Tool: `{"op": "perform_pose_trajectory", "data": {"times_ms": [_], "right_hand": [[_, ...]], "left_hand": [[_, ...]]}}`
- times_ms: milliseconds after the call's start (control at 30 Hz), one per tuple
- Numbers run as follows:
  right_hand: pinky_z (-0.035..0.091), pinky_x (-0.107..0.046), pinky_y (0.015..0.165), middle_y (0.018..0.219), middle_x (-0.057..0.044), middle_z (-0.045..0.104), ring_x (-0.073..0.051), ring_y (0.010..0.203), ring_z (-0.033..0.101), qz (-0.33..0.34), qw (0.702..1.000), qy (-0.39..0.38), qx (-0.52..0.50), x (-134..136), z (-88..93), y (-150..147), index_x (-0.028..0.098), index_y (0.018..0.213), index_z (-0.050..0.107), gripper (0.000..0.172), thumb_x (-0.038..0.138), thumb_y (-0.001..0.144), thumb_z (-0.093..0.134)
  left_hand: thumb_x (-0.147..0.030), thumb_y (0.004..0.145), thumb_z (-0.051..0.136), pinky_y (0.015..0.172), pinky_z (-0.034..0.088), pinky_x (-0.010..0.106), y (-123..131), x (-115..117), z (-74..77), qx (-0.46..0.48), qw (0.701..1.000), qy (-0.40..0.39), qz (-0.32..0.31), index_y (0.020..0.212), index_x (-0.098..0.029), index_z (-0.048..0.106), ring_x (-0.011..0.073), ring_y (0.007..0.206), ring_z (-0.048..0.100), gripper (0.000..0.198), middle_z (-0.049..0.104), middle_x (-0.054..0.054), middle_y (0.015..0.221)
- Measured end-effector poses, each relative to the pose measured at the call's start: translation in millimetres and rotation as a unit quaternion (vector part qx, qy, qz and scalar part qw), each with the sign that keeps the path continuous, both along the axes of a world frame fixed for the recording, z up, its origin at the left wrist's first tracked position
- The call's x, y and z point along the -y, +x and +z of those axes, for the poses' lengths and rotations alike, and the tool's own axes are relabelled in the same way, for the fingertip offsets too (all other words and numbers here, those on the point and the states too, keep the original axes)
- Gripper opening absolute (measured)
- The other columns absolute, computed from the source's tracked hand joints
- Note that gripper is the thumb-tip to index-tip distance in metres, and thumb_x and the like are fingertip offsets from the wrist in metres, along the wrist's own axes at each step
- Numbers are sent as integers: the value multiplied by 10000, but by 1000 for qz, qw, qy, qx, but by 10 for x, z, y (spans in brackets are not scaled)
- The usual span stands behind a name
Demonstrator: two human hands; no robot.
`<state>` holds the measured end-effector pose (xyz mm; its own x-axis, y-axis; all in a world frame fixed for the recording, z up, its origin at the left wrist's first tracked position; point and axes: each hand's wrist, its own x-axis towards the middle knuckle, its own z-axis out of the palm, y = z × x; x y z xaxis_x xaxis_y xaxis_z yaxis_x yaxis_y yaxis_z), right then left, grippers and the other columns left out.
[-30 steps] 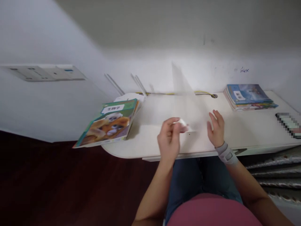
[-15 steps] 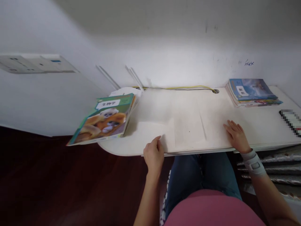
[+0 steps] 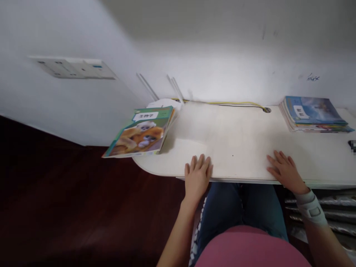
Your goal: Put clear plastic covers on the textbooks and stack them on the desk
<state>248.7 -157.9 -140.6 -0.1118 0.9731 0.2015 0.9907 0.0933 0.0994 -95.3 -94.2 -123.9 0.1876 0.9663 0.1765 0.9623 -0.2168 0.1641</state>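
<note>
My left hand (image 3: 197, 176) lies palm down with spread fingers on the front edge of the white desk (image 3: 236, 141), holding nothing. Farther right, my right hand (image 3: 286, 170) also rests flat at that edge, fingers apart, with a pale band around the wrist. A stack of books (image 3: 141, 135) with monkeys on its top cover sits at the desk's left end, partly over the rim. Another stack (image 3: 317, 111) with a blue cover stands at the back right, beyond my right hand. Neither hand touches a book.
Behind the left books is a white device (image 3: 165, 102) with upright rods. Yellow and black cables run along the wall to a round hole (image 3: 267, 110). A dark object (image 3: 352, 145), partly pixelated, is at the right border. Wall sockets (image 3: 75, 68) are at left.
My left hand has opened from a loosely curled shape and now lies flat on the desk edge. My right hand stays flat. The view has shifted left, so the desk items appear farther right.
</note>
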Motion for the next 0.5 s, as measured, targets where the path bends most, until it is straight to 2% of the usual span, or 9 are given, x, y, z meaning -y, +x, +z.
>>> {"op": "perform_pose_trajectory", "data": {"times_ms": [167, 267, 367, 433, 500], "right_hand": [[382, -535, 998, 1412, -144, 493, -336, 1304, 435, 13, 999, 29, -11, 12, -3, -98, 245, 1306, 549, 417, 391, 944, 404], [391, -523, 997, 1392, -148, 509, -315, 1284, 461, 23, 997, 60, -39, -2, -31, -23, 228, 1301, 534, 415, 398, 947, 400], [389, -510, 1006, 1375, -158, 517, -303, 1269, 479, 10, 991, 107, -80, -51, -65, 204, 200, 1287, 530, 424, 416, 942, 411], [393, -509, 1004, 1359, -166, 528, -310, 1260, 486, -8, 986, 133, -105, -98, -96, 400, 189, 1263, 548, 429, 435, 936, 419], [415, -493, 992, 1326, -175, 549, -308, 1236, 508, -15, 980, 145, -136, -145, -142, 576, 175, 1244, 562, 443, 453, 932, 415]], "left_hand": [[-304, 940, 413, 1056, 337, 585, -41, 46, -21, 5, 1000, 9, 5, 1249, -222, 609, 357, 1341, 394, 375, 518, 96, 1401], [-292, 926, 444, 1062, 354, 547, -144, -52, -4, 28, 999, 25, -19, 1153, -207, 656, 331, 1335, 411, 322, 533, 114, 1385], [-275, 913, 454, 1059, 378, 491, -420, -370, 172, 46, 997, 58, -9, 1139, -176, 646, 305, 1335, 415, 314, 538, 141, 1372], [-275, 908, 443, 1070, 352, 509, -653, -669, 352, 29, 995, 83, 47, 1216, -143, 589, 316, 1355, 377, 365, 490, 171, 1409], [-270, 872, 483, 1061, 331, 548, -859, -967, 512, -5, 989, 70, 127, 1298, -85, 503, 377, 1366, 333, 465, 405, 228, 1455]]}}
